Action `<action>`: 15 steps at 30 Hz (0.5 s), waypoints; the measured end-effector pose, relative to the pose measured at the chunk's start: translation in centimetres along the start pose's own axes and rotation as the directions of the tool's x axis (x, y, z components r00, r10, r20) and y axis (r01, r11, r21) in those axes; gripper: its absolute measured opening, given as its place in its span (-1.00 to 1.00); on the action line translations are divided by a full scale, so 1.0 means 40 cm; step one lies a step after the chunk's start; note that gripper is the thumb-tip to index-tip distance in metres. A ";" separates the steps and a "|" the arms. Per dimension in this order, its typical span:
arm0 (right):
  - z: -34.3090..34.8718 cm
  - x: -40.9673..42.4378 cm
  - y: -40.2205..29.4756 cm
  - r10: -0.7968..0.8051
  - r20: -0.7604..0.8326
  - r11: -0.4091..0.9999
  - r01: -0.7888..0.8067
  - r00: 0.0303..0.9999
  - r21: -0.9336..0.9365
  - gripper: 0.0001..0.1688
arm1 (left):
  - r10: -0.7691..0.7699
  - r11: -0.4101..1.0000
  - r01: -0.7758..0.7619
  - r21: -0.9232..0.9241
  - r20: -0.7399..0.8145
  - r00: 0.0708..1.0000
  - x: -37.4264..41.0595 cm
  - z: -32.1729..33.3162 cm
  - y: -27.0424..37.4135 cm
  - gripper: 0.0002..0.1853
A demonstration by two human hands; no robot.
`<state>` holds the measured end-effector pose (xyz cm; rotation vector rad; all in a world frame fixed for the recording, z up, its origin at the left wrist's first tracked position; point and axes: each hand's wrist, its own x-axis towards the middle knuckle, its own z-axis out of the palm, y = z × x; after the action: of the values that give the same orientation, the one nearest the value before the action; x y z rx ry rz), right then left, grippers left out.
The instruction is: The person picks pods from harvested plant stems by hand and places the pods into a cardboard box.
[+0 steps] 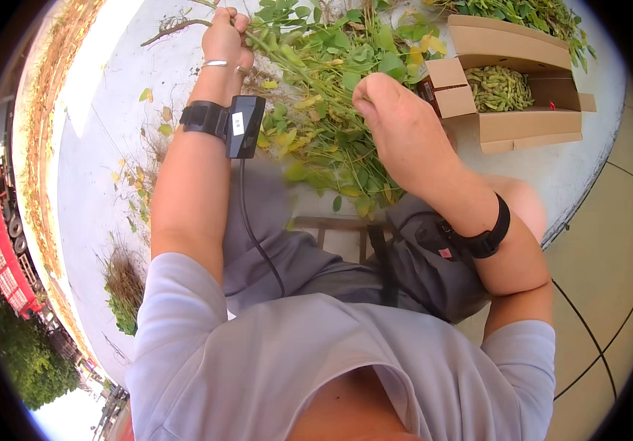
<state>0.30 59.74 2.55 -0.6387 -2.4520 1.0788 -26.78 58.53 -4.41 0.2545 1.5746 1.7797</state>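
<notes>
At the upper left my left hand [227,36] is closed around the stem of a soybean plant [289,55], whose brown root sticks out to the left of the fist. Green pods hang along the stem to the right of that hand. My right hand [385,102] is raised over the leaves, thumb and fingers curled together; whether something small is between them cannot be told. Under both hands spreads a heap of leafy soybean stalks [349,132], green and partly yellow. Right of the right hand lies an open cardboard box [531,124] with picked soybean pods [497,89] inside.
More leafy stalks [520,14] lie behind the box. A bundle of stalks with roots [123,286] rests on the pale ground at the left, near scattered leaves. A low stool frame [322,223] shows between my knees. Far left stands a red truck [5,248].
</notes>
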 end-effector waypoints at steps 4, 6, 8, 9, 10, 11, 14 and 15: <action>0.019 0.070 0.099 0.243 -0.069 0.935 -0.215 0.967 0.282 -0.76 | 0.048 0.999 -0.041 -0.033 0.245 0.968 -0.084 0.074 -0.008 -0.73; 0.046 0.092 0.114 0.349 0.010 0.907 -0.341 0.937 0.247 -0.71 | 0.070 0.995 -0.042 -0.088 0.349 0.934 -0.115 0.093 -0.006 -0.73; 0.056 0.094 0.114 0.400 0.110 0.881 -0.415 0.910 0.230 -0.68 | 0.101 0.995 -0.088 -0.050 0.375 0.922 -0.137 0.111 0.000 -0.73; 0.062 0.096 0.113 0.419 0.162 0.867 -0.447 0.893 0.222 -0.67 | 0.118 0.993 -0.116 -0.030 0.385 0.915 -0.144 0.115 0.008 -0.73; 0.073 0.094 0.125 0.391 0.132 0.873 -0.412 0.911 0.261 -0.67 | 0.110 0.994 -0.110 -0.021 0.381 0.918 -0.149 0.117 0.015 -0.73; 0.078 0.094 0.129 0.377 0.074 0.883 -0.383 0.923 0.273 -0.68 | 0.101 0.995 -0.103 -0.013 0.377 0.921 -0.153 0.119 0.021 -0.73; 0.111 0.093 0.173 0.240 -0.231 0.960 -0.195 0.943 0.200 -0.71 | 0.103 0.993 -0.116 0.015 0.360 0.927 -0.140 0.107 0.030 -0.73; 0.104 0.098 0.176 0.361 -0.188 0.901 -0.290 0.913 0.324 -0.72 | 0.105 0.992 -0.121 0.026 0.353 0.930 -0.135 0.099 0.030 -0.73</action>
<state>-3.28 63.67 -4.77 -1.0445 -1.9671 1.3638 -21.08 58.22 -0.73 0.6616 1.3660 1.6715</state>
